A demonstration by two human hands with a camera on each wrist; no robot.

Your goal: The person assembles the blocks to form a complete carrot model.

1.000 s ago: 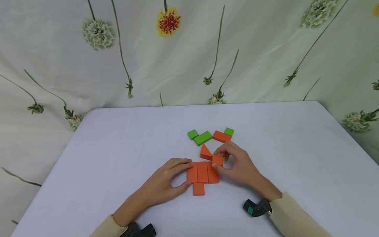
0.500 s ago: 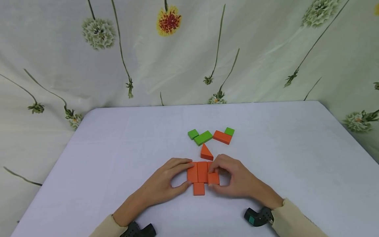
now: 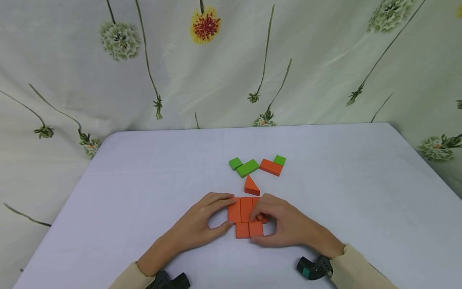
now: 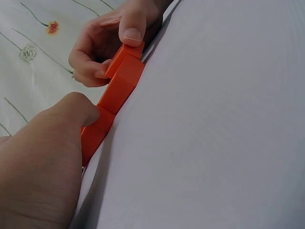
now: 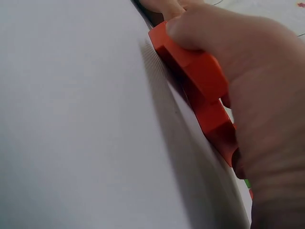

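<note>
In the head view, three upright-pointing orange rectangular blocks (image 3: pixel 246 209) lie side by side. My left hand (image 3: pixel 198 220) holds the leftmost orange block (image 3: pixel 234 212), fingertips at its far end and thumb at its near left corner. A small orange square block (image 3: pixel 242 230) sits against the row's near side. Right of it, my right hand (image 3: pixel 285 220) pinches another orange square block (image 3: pixel 256 229), thumb on the near edge and curled fingers at the far edge. In the left wrist view this pinched block (image 4: pixel 125 55) stands slightly higher than the square beside it.
Beyond the row lies an orange triangular block (image 3: pixel 251 186). Farther back are a small green block (image 3: pixel 235 163), a longer green block (image 3: pixel 248 168), an orange block (image 3: pixel 270 167) and another small green block (image 3: pixel 279 160). A flowered cloth (image 3: pixel 223 80) hangs behind the white table (image 3: pixel 162 168).
My right hand has brought the orange square block toward me, over the row's right part, to beside the other square on the near side. My left hand has stayed in place.
</note>
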